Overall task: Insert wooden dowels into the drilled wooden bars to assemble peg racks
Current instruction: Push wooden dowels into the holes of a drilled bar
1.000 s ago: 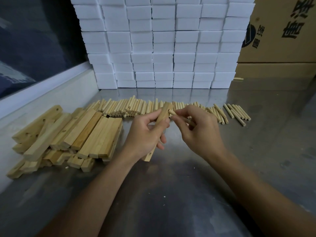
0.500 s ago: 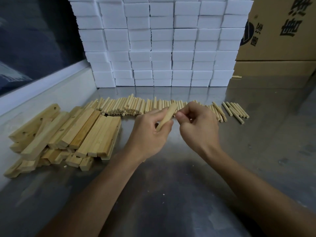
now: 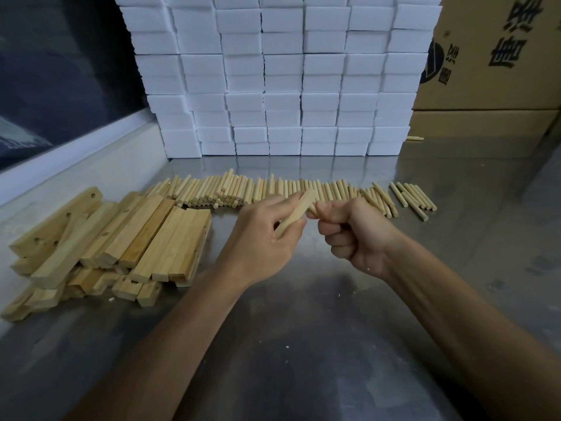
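Wooden bar (image 3: 294,213) gripped in left hand (image 3: 263,238), right hand (image 3: 353,230) fisted at its tip

dowel hidden inside right hand (image 3: 355,232); bar (image 3: 296,212) partly covered by left hand (image 3: 261,238)

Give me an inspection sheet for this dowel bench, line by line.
Surface: metal bench, a few pale specks.
Job's things: wooden bar in hand; bar pile at left; dowel row behind the hands.
Clutter: stray dowel by the boxes.
Grippers: left hand grips the bar; right hand has curled fingers at the bar's upper end, contents hidden.
Cables: nothing seen.
Surroundings: stacked white boxes; cardboard cartons at right.
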